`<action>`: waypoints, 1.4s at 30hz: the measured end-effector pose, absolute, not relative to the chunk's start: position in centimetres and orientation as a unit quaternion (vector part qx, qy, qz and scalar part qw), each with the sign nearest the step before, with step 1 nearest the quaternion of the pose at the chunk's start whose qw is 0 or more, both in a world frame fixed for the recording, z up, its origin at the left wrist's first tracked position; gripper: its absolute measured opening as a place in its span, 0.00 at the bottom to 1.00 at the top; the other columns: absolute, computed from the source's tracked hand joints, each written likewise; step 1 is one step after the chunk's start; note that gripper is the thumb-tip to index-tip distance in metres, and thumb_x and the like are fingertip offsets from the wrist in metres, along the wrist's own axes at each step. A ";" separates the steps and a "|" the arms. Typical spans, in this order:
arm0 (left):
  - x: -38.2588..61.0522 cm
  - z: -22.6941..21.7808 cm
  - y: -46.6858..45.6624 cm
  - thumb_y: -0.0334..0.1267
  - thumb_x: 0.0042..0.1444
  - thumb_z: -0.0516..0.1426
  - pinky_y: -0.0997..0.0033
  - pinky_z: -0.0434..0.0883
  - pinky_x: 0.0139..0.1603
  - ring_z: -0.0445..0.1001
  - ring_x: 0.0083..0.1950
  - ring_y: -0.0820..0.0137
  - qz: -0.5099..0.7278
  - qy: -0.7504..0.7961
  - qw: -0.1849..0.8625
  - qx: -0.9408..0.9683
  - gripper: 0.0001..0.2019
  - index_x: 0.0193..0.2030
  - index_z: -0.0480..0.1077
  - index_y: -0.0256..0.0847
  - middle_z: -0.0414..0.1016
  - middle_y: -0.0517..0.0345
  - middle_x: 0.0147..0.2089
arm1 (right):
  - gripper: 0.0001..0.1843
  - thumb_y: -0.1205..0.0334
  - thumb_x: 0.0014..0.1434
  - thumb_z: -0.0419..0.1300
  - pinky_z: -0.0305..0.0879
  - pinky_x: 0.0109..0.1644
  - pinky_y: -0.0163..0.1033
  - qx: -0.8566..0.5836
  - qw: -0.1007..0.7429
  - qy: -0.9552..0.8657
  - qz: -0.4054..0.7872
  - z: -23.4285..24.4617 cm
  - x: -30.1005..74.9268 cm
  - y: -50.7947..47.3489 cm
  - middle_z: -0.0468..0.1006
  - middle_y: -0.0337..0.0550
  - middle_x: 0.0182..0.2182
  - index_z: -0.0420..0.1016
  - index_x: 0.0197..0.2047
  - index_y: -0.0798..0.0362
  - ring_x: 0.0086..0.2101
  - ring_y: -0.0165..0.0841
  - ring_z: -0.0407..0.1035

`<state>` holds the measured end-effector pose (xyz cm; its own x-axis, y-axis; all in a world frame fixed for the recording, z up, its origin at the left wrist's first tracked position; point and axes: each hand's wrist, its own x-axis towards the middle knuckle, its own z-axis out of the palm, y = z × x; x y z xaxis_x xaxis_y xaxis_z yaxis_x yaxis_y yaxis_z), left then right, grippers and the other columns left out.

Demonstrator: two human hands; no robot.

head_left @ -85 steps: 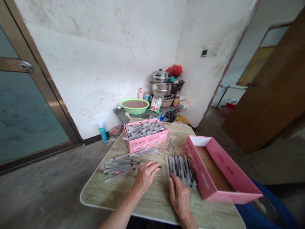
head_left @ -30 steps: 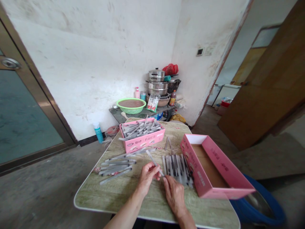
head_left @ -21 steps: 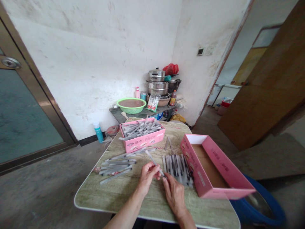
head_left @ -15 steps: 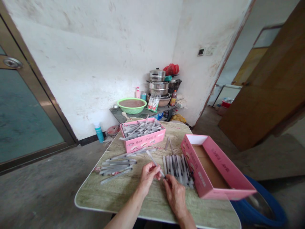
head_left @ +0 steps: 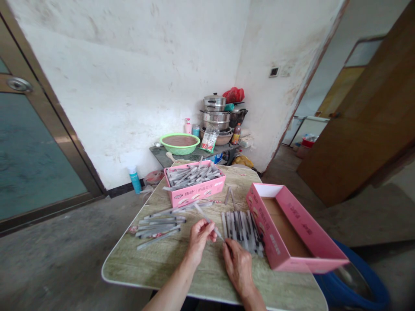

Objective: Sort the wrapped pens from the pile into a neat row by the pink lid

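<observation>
Over the wood-patterned table [head_left: 155, 270], my left hand [head_left: 200, 239] grips a translucent pen [head_left: 207, 219] by its barrel. The pen slants down to the right, its thin tip at the fingers of my right hand [head_left: 238, 261]. Those fingers are pinched together, apparently round the pen cap, which they mostly hide. Beside my right hand lies a row of pens [head_left: 241, 229], side by side. Left of my left hand is a loose group of pens [head_left: 158, 226]. Behind them a pink box [head_left: 197, 193] is heaped with similar pens.
A second pink box [head_left: 272, 237], with its brown bottom showing, stands at the table's right side. Below it is a blue tub [head_left: 359, 280]. Beyond the table are a green basin [head_left: 180, 149], stacked pots [head_left: 215, 119] and a bottle [head_left: 236, 134]. A blue can [head_left: 135, 180] stands on the floor.
The pen and my left hand have shifted slightly left. The dark end at my right fingers has come off, and a thin tip shows there. My right hand has barely moved.
</observation>
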<state>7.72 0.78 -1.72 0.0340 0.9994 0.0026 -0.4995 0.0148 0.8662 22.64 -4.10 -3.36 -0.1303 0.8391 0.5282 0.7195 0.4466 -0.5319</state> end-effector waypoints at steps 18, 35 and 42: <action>7.7 -3.0 1.8 0.52 0.49 0.59 0.80 0.60 0.11 0.61 0.14 0.77 0.568 0.487 0.500 0.437 0.20 0.40 0.70 0.35 0.63 0.67 0.16 | 0.18 0.53 0.64 0.48 0.62 0.27 0.32 -0.633 0.393 -0.666 -0.011 -3.6 26.8 -7.5 0.78 0.44 0.25 0.74 0.34 0.53 0.22 0.31 0.72; 10.6 -3.4 1.9 0.34 0.50 0.59 0.72 0.64 0.28 0.69 0.22 0.68 0.444 0.538 0.360 0.620 0.16 0.47 0.75 0.37 0.71 0.59 0.20 | 0.16 0.57 0.64 0.49 0.40 0.21 0.33 -0.703 0.225 -0.651 -0.174 -2.5 21.9 -2.6 0.75 0.40 0.21 0.68 0.28 0.52 0.16 0.28 0.65; 8.1 -2.2 1.6 0.32 0.49 0.58 0.67 0.66 0.36 0.73 0.31 0.64 0.393 0.571 0.287 0.661 0.16 0.46 0.75 0.39 0.76 0.54 0.28 | 0.18 0.54 0.66 0.46 0.50 0.24 0.34 -0.667 0.266 -0.667 -0.199 -3.8 22.5 -3.0 0.78 0.43 0.25 0.73 0.37 0.53 0.19 0.30 0.69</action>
